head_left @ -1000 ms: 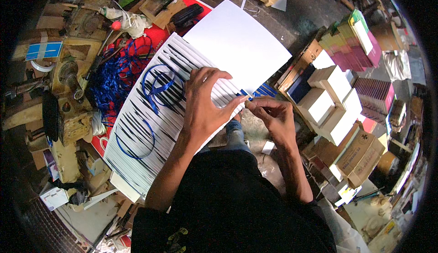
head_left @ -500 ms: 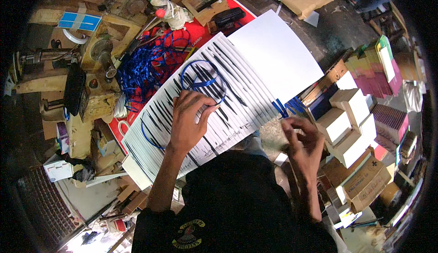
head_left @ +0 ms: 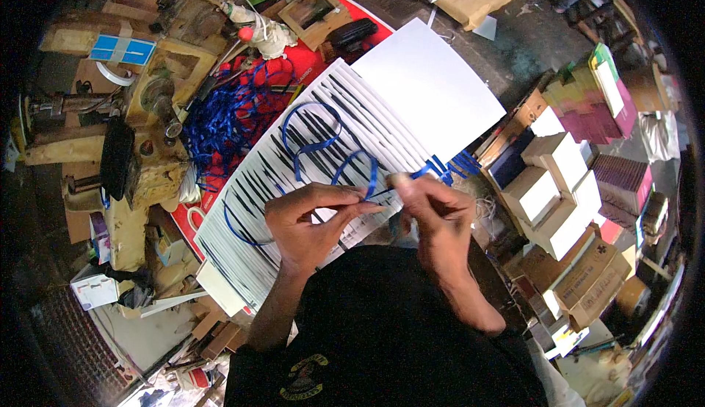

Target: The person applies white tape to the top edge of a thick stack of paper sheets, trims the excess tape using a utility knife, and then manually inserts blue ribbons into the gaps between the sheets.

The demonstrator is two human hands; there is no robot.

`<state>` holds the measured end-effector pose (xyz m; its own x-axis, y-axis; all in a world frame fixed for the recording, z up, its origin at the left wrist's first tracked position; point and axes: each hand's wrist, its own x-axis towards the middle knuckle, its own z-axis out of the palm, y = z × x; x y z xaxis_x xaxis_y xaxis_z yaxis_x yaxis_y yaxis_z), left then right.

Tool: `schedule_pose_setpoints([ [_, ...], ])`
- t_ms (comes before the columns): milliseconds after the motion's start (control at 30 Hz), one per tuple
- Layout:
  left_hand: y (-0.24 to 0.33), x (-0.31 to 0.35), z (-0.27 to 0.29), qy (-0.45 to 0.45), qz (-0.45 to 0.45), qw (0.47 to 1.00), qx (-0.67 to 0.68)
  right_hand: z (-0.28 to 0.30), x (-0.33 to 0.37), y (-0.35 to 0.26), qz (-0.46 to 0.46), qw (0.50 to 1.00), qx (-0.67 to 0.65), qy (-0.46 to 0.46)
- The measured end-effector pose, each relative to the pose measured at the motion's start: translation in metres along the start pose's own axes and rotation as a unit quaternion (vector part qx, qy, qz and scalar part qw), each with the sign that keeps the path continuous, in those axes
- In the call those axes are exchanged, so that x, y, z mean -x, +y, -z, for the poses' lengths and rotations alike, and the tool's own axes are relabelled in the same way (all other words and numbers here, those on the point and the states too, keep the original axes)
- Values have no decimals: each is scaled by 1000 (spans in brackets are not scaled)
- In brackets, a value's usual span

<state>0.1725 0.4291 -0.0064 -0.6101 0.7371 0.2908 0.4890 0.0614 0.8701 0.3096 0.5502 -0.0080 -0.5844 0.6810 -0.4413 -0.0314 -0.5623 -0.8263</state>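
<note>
Across my lap lies a long row of thin white booklets or page blocks (head_left: 385, 128), packed edge to edge with dark gaps between them. A narrow blue ribbon (head_left: 319, 145) curls in loops above the row. My left hand (head_left: 301, 220) pinches this ribbon between thumb and fingertips, over the near side of the row. Close to its right, my right hand (head_left: 444, 223) has its fingers closed at the ribbon too, partly smeared by motion. Several short blue ribbon ends (head_left: 463, 163) stick out at the row's right edge.
A tangled heap of blue ribbon (head_left: 228, 113) lies on a red sheet (head_left: 283, 69) at the left. Beyond the row is a large white sheet (head_left: 426, 88). Worn machinery (head_left: 154, 143) stands far left; white stacks (head_left: 554, 194) and a cardboard box (head_left: 591, 278) are at right.
My right hand has moved left from the row's right edge to meet my left hand. The left hand has come down nearer to me, and the ribbon loops have shifted.
</note>
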Motion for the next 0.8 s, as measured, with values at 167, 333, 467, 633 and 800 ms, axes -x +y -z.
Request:
schedule_pose_setpoints([
  [167,-24,-14,21,-68,-44,994,-72,54,2,-34,143,978,-118,95],
  [333,-33,-25,11,-55,100,944,309,92,28,-43,204,975,-69,49],
  [467,-41,-39,31,-72,179,802,566,145,43,-54,242,965,-50,85],
  [633,-38,-54,28,-140,157,976,-56,183,71,-88,269,963,-13,20],
  [800,-17,-53,-14,-145,104,983,-52,89,59,-63,32,970,187,155],
])
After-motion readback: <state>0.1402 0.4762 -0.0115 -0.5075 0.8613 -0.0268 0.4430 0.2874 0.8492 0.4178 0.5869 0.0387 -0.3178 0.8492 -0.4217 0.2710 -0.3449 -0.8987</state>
